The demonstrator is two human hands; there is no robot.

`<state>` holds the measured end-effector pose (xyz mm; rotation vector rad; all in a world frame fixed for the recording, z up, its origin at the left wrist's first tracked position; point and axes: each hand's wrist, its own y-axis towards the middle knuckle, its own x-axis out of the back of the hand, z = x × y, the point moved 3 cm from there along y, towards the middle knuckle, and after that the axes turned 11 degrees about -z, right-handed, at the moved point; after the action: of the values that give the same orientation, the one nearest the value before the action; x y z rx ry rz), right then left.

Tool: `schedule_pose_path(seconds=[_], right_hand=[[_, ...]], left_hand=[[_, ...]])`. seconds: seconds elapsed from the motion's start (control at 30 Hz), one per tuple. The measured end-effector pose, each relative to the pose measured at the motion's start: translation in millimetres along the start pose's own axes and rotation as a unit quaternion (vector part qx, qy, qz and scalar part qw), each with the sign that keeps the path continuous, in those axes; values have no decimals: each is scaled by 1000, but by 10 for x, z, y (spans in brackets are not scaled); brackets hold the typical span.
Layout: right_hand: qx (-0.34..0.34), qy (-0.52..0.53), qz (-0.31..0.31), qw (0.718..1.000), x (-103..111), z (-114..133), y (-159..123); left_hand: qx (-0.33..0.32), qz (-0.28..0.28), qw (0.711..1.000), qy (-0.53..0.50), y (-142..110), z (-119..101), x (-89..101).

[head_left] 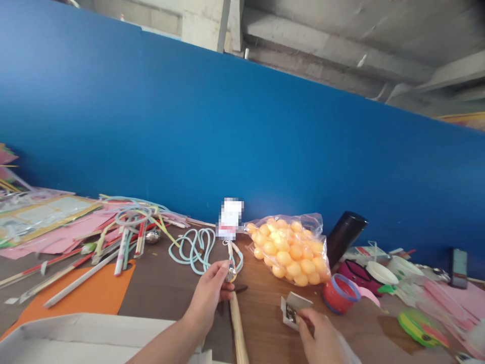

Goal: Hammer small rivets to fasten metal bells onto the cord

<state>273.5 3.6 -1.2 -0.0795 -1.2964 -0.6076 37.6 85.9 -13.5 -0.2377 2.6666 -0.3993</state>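
Observation:
My left hand (209,294) pinches a small shiny metal bell (231,273) just above the top of a wooden stick (238,323) that lies on the brown table. A pale green cord (194,247) and a tagged loop lie right behind it. My right hand (317,333) is closed on a small grey folded card (293,307) with a dark piece in it, low at the right. A clear bag of orange balls (290,250) sits between and behind both hands.
A red cup with a purple rim (339,294) and a black tumbler (344,236) stand right of the bag. Pink sheets, straws and sticks (113,242) clutter the left, over an orange sheet (94,293). A white box edge (76,333) lies near me. A blue wall (242,141) closes the back.

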Motion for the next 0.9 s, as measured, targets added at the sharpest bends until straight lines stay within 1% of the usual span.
schedule_pose_path(seconds=[0.13, 0.37, 0.53, 0.73, 0.9], right_hand=[[15, -3, 27, 1000, -102, 8, -22], [21, 8, 38, 999, -100, -21, 10], [35, 13, 18, 999, -121, -30, -4], [31, 9, -42, 999, -141, -107, 29], [34, -9, -50, 998, -164, -158, 65]], left_hand=[[-1, 2, 1000, -2, -2, 4, -2], [-7, 19, 1000, -4, 7, 22, 7], [-5, 17, 1000, -5, 7, 21, 5], [4, 0, 1000, 4, -7, -8, -6], [-2, 11, 1000, 3, -6, -4, 1]])
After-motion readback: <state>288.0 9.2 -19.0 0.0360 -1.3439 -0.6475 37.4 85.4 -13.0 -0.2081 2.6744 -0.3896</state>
